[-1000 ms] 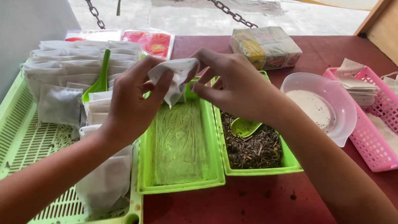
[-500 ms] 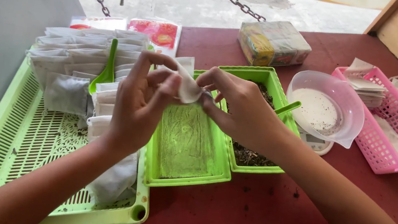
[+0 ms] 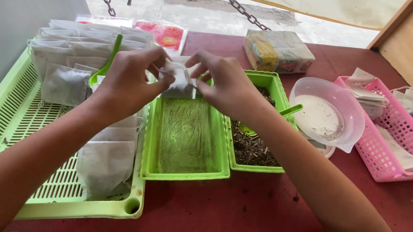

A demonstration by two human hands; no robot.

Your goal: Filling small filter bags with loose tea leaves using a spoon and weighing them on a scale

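Both hands pinch one small white filter pouch (image 3: 177, 80) above the far end of an empty green tray (image 3: 185, 139). My left hand (image 3: 127, 80) grips its left side with thumb and fingers. My right hand (image 3: 223, 84) holds the right side at its top edge. Right of them stands a green tray of dark dried leaves (image 3: 252, 150) with a green scoop (image 3: 287, 111) resting in it. At the left, a large green slotted tray (image 3: 10, 128) carries rows of filled white pouches (image 3: 75, 50), and a second green scoop (image 3: 106, 67) stands among them.
A translucent pink bowl (image 3: 328, 114) sits on a small scale right of the leaf tray. A pink basket (image 3: 389, 149) with flat white pouches stands at the far right. A wrapped packet (image 3: 276, 50) and red sachets (image 3: 164, 33) lie at the back of the dark red table (image 3: 267, 218).
Both hands have shifted slightly left and back with the pouch, and the fingers have moved to its top edge. The camera view has tilted a little.
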